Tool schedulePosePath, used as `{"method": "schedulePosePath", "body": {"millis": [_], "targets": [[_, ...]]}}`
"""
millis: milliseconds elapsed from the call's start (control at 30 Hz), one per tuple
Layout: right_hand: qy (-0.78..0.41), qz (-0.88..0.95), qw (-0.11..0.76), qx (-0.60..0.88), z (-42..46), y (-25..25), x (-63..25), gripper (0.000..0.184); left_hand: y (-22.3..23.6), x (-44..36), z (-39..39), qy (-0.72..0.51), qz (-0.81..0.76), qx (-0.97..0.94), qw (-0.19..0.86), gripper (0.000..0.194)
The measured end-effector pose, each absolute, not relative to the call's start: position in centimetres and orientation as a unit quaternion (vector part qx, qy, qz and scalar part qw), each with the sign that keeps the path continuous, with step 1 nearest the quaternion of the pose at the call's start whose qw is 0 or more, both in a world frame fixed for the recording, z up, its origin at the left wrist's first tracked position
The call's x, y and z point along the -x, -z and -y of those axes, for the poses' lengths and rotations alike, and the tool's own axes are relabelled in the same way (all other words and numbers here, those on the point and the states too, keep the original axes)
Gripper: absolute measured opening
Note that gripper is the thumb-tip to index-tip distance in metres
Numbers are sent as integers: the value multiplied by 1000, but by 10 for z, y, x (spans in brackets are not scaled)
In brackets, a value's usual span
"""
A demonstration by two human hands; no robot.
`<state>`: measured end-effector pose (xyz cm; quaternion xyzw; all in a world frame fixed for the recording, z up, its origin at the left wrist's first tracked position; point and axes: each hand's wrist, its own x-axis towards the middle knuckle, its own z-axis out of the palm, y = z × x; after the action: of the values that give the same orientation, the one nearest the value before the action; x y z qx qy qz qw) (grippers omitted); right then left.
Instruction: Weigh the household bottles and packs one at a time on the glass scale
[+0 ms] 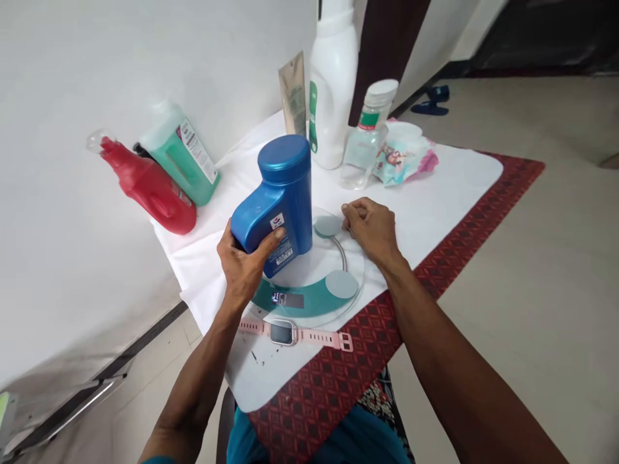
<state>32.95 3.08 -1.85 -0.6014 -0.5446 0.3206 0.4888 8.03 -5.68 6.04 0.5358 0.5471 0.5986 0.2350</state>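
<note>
My left hand (245, 264) is closed round the lower side of a blue plastic bottle (285, 193) with a wide screw cap and a small label. The bottle is over a round glass weighing scale (309, 295) with a teal band and a lit display; I cannot tell whether its base touches the glass. My right hand (371, 225) has its fingers curled together at the scale's right rim; whether they grip the rim is hidden. A pink-strapped smartwatch (282, 332) lies in front of the scale, close to my left forearm.
A red bottle (155, 190) and a green liquid bottle (186, 158) stand at the left by the wall. Behind are a beige tube (293, 96), a tall white bottle (333, 90), a clear bottle (365, 145) and a printed packet (403, 158). A red patterned cloth (464, 241) edges the table.
</note>
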Motion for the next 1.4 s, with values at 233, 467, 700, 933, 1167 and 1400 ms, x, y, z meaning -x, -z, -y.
{"method": "schedulePosePath", "body": {"millis": [233,467,700,933,1167,1400], "targets": [[-318,552,478,604,-30,16,-330,35,-110,-15,17,-689,-527,-492,74,67],[-312,546,475,615,-32,14,-327,24,-89,68,-50,-692,-553,-463,2,59],[-310,548,466,621,-32,11,-326,26,-53,79,-80,-660,-636,-399,-18,51],[-333,532,480,614,-33,8,-325,23,-59,82,-84,-634,-660,-402,-14,78],[-329,545,489,596,-28,11,-326,29,-56,44,-45,-549,-573,-603,-81,65],[-161,502,598,604,-29,7,-330,44,-18,44,-72,-532,-564,-506,379,70]]}}
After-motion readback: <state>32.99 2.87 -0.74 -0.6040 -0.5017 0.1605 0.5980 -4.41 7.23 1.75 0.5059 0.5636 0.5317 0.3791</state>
